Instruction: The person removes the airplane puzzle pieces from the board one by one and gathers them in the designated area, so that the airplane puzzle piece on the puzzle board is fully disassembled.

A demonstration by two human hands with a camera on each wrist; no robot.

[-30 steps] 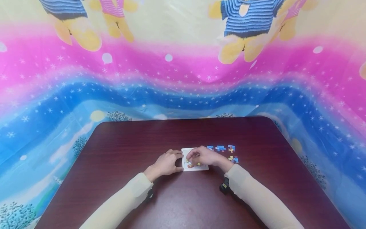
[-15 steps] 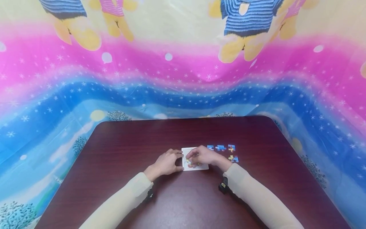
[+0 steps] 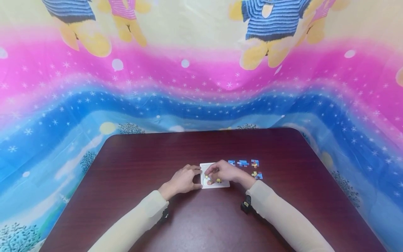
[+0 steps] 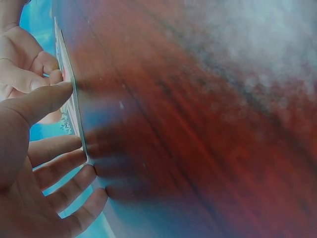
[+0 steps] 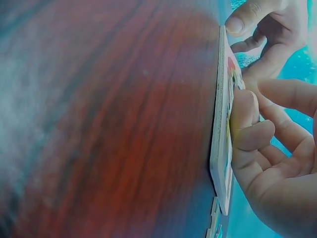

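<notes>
Woodgrain table (image 3: 189,224) | left hand (image 3: 183,179) spread, touching flat board (image 3: 206,166) | right hand (image 3: 225,171) curled, hold unclear

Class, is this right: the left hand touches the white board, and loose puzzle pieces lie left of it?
One error: the left hand touches the white board, but the head view shows the loose puzzle pieces right of the board.

- White-rimmed puzzle board (image 3: 217,187), flat; left hand (image 3: 184,179) touching its left edge, right hand (image 3: 227,171) over it.
- Four partly blue pieces (image 3: 242,163) rightward: three far, one nearer.
</notes>
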